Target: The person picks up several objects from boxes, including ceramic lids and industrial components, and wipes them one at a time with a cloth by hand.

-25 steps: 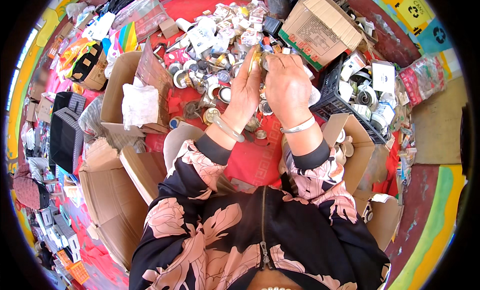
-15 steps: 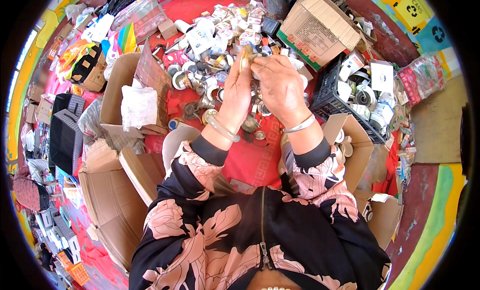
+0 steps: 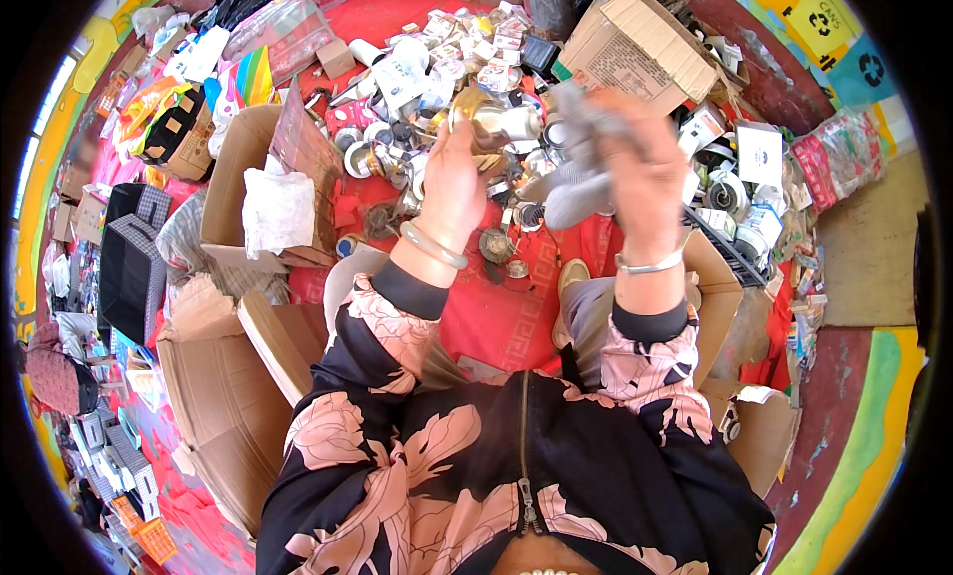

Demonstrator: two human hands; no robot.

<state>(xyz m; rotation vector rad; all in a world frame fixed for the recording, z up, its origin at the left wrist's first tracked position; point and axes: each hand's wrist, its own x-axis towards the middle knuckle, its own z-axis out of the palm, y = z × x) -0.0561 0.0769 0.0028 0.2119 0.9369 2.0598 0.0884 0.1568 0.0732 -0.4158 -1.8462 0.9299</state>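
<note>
My left hand (image 3: pixel 455 183) is raised over the heap, its fingers around a bulb-shaped thing (image 3: pixel 504 123) with a shiny amber rounded part and a silvery-white cylindrical end. To its right, my right hand (image 3: pixel 645 178) grips a grey cloth (image 3: pixel 581 173), which hangs toward the left; hand and cloth are smeared by motion. Cloth and bulb-shaped thing are apart. Beneath and beyond both hands lies a heap of small boxes and round parts (image 3: pixel 447 54) in white, black and metal.
An opened carton (image 3: pixel 230 193) stands at the left, with flattened cardboard (image 3: pixel 223 396) nearer me. At the right are a dark plastic crate (image 3: pixel 730 243) full of boxes and coils, another carton (image 3: pixel 720 297) and a tipped carton (image 3: pixel 635 54). Red cloth (image 3: pixel 496 317) covers the floor between my feet.
My hands, close together before, have parted. The right hand has swung to the right with the grey cloth, which now shows. The amber and silvery bulb-shaped thing has come into view at my left fingers.
</note>
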